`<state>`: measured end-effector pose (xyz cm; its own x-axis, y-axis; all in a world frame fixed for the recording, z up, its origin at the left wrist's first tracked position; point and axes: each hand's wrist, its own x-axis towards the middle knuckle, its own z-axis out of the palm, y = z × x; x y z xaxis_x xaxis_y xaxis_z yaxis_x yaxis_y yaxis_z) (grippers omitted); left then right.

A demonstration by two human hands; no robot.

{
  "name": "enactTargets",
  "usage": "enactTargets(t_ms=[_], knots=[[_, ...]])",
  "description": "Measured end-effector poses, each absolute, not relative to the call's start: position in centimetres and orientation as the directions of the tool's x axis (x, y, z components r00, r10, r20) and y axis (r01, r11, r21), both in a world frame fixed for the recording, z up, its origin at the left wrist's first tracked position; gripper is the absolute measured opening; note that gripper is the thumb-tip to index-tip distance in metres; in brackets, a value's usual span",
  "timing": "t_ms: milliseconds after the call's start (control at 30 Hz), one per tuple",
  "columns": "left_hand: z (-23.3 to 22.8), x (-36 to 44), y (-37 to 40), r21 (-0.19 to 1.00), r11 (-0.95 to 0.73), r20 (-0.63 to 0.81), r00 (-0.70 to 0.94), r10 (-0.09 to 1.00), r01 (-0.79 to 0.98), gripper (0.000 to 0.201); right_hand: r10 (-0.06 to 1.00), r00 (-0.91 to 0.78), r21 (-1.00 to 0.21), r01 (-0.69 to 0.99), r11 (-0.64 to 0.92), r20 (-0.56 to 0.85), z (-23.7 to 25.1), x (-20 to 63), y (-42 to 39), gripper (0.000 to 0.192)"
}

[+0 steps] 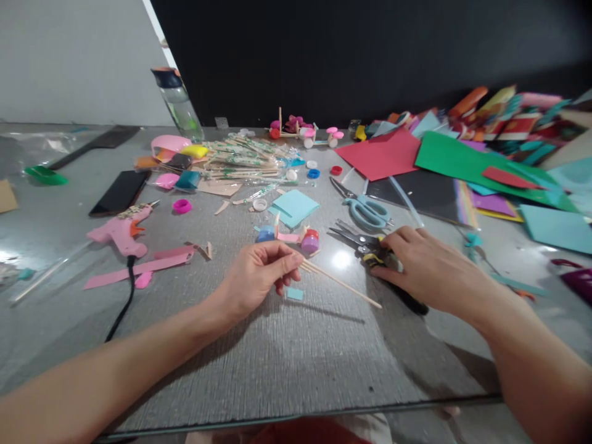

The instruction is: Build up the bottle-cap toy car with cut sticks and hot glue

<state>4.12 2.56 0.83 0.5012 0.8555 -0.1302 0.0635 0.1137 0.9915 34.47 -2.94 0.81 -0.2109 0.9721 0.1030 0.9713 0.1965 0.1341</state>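
My L hand (259, 271) pinches wooden skewers (340, 282); R hand (428, 268) grips pliers (370, 246) just below blue scissors (367, 211). No legible text.

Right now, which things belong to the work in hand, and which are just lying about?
In hand:
left hand pinching thin wooden sticks
right hand on black-and-yellow pliers

Lying about:
blue scissors
pink glue gun
phone
water bottle
red paper

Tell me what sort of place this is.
Probably a home or hobby craft table: coloured paper sheets, a pink glue gun and blue scissors lie about. The left hand pinches thin wooden sticks; the right hand rests on black-handled cutters.
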Motion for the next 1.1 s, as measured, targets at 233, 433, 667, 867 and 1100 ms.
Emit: enactTargets(t_ms=[233,433,667,867,1100], knots=[[0.1,4.5,2.3,0.989,0.145,-0.143,0.51,0.848,0.037,0.024,0.955,-0.184,-0.385,0.884,0.265,0.234,3.4,30.1,-4.0,0.027],[-0.6,5.0,2.2,0.987,0.156,-0.152,0.528,0.836,0.038,0.022,0.933,-0.352,-0.522,0.783,0.338,0.076,2.6,26.4,-3.6,0.016],[-2.1,4.1,2.8,0.752,-0.594,0.347,0.596,0.725,0.286,0.013,0.938,-0.303,-0.396,0.851,0.346,0.167,1.7,28.0,-3.1,0.017],[-2.1,4.0,2.4,0.206,-0.931,0.456,0.812,0.364,0.302,0.02,0.935,-0.314,-0.352,0.867,0.353,0.164,1.3,28.3,-3.2,0.014],[-2.3,3.7,2.4,0.248,-0.908,0.455,0.788,0.416,0.337,0.018,0.931,-0.327,-0.319,0.876,0.362,0.16,1.0,28.4,-3.3,0.014]])
